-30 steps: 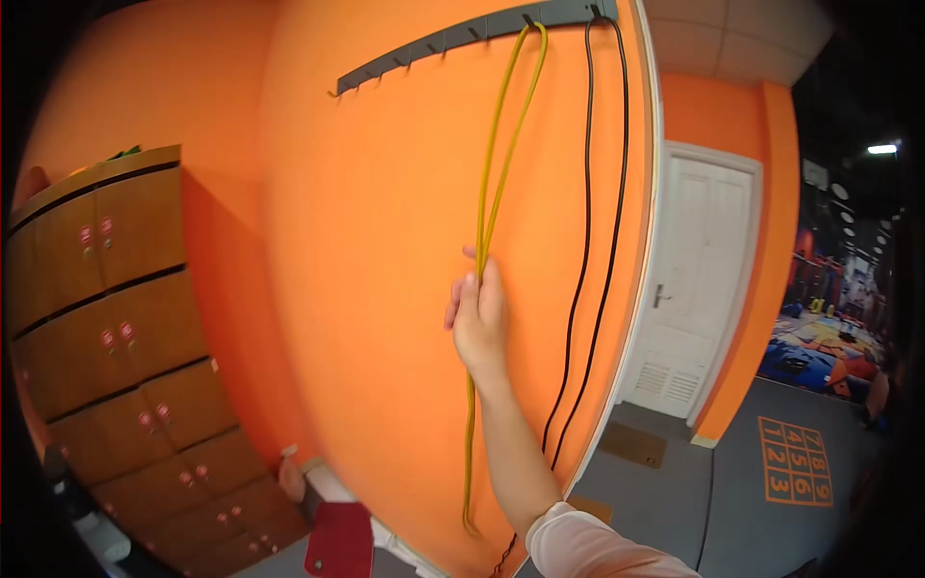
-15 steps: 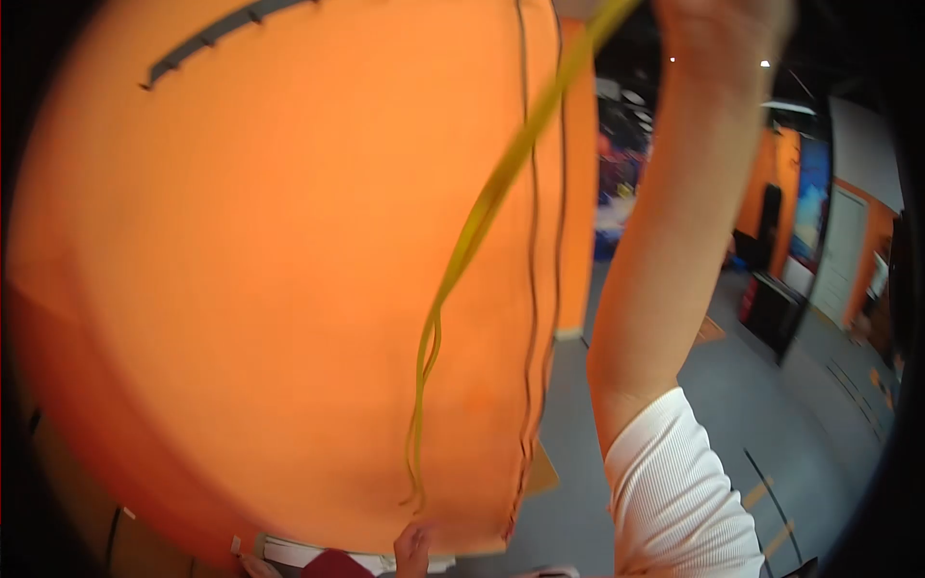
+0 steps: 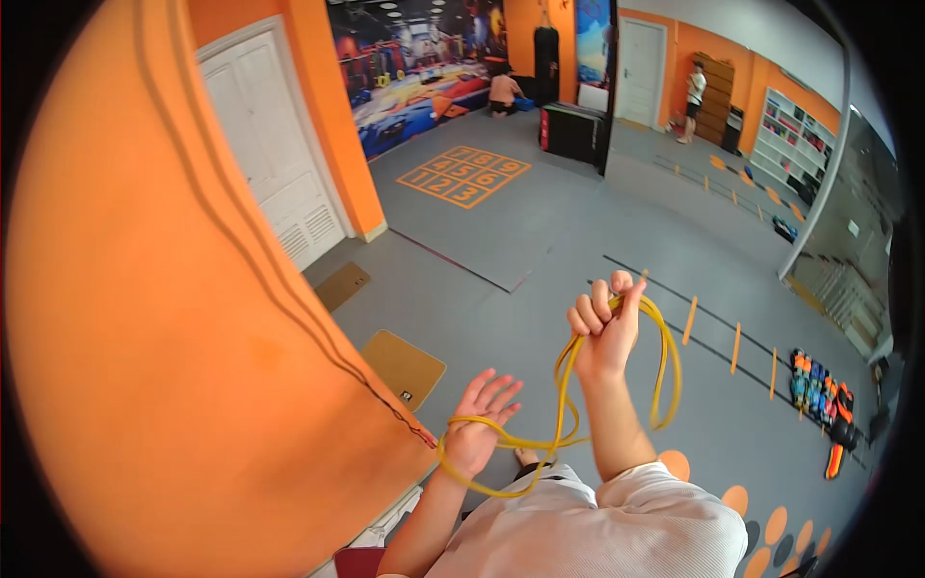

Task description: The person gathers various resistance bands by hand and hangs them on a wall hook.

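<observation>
A long yellow rope (image 3: 562, 385) hangs in loose loops between my two hands. My right hand (image 3: 609, 328), raised in front of me, has its fingers wrapped round the looped rope, and one bight droops to the right of the wrist. My left hand (image 3: 477, 433) is lower and nearer the wall, palm up with the fingers spread. A loop of the rope crosses that palm and hangs below the wrist, without the fingers gripping it.
An orange wall (image 3: 193, 385) with dark cables stands close on my left. A mat (image 3: 405, 371) lies at its foot. Colourful gear (image 3: 819, 390) is on the floor at right. Two people show at the back, one crouching (image 3: 504, 91), one standing (image 3: 694, 101).
The view has swung from the wall to the room. My right hand has come down from overhead with the rope, which now hangs in loops and lies over my left hand.
</observation>
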`<action>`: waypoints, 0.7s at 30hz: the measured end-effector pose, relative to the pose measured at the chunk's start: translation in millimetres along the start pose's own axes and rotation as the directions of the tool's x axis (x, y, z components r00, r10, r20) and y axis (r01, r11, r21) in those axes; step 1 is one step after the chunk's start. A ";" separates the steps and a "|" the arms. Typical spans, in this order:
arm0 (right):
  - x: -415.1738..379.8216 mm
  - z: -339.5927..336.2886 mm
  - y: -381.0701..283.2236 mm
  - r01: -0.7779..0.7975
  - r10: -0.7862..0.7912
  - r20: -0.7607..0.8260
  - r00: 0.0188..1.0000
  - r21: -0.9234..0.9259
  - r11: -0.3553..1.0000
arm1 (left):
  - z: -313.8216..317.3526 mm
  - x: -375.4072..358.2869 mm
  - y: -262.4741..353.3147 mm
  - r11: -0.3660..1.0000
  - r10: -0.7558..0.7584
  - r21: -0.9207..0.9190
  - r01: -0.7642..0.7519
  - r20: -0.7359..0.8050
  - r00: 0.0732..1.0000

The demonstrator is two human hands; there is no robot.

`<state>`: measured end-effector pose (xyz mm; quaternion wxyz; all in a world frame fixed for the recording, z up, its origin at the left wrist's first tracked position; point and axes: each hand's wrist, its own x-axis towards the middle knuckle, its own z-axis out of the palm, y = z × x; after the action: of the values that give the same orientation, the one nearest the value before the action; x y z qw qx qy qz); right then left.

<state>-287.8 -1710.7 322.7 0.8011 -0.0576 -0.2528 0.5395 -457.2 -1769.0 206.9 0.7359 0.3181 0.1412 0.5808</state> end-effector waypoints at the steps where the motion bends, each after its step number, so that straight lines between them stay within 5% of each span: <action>1: 12.3 -33.8 -13.1 -0.083 0.081 -0.075 0.994 -0.021 0.996 | -17.2 0.0 -14.0 0.995 -0.065 -0.084 0.060 -0.065 0.996; 2: 31.9 -80.9 -23.4 -0.172 0.181 -0.180 0.967 0.068 0.983 | -35.8 7.6 -28.7 0.993 -0.087 -0.084 0.081 -0.063 0.994; 4: 64.3 -189.7 -43.2 -0.267 0.375 -0.348 0.859 0.319 0.909 | -75.1 25.9 -61.1 0.847 -0.286 -0.529 0.055 -0.365 0.886; 5: 67.8 -238.1 -52.4 -0.263 0.468 -0.403 0.786 0.467 0.844 | -89.2 34.8 -74.2 0.846 -0.300 -0.529 0.071 -0.362 0.882; 7: 65.5 -301.3 -65.3 -0.170 0.364 -0.623 0.693 0.349 0.921 | -112.3 64.5 -98.6 0.872 -0.366 -0.482 0.085 -0.527 0.767; 11: 71.7 -395.2 -75.8 -0.088 0.303 -0.857 0.417 0.293 0.952 | -162.8 118.4 -184.9 0.879 -0.375 -0.451 0.158 -0.445 0.813; 12: 75.7 -410.2 -78.2 -0.076 0.304 -0.860 0.410 0.301 0.951 | -186.3 109.8 -210.8 0.892 -0.371 -0.409 0.191 -0.425 0.825; 14: 84.9 -437.1 -82.5 -0.032 0.291 -0.871 0.397 0.303 0.952 | -198.9 105.8 -241.9 0.590 -0.650 -0.778 0.214 -0.302 0.698; 16: 97.4 -457.9 -92.8 -0.061 0.264 -0.907 0.327 0.259 0.964 | -171.6 104.8 -253.5 0.730 -0.608 -0.616 0.296 -0.387 0.693; 21: 156.0 -486.7 -143.4 0.153 0.174 -0.946 0.274 0.221 0.963 | -170.1 160.7 -264.4 0.713 -0.695 -0.309 0.629 -0.198 0.691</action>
<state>104.5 -1542.5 7.3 0.7866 -0.2633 0.3575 0.4292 -307.2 -1597.9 -63.2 0.8958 0.0711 0.2923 0.3271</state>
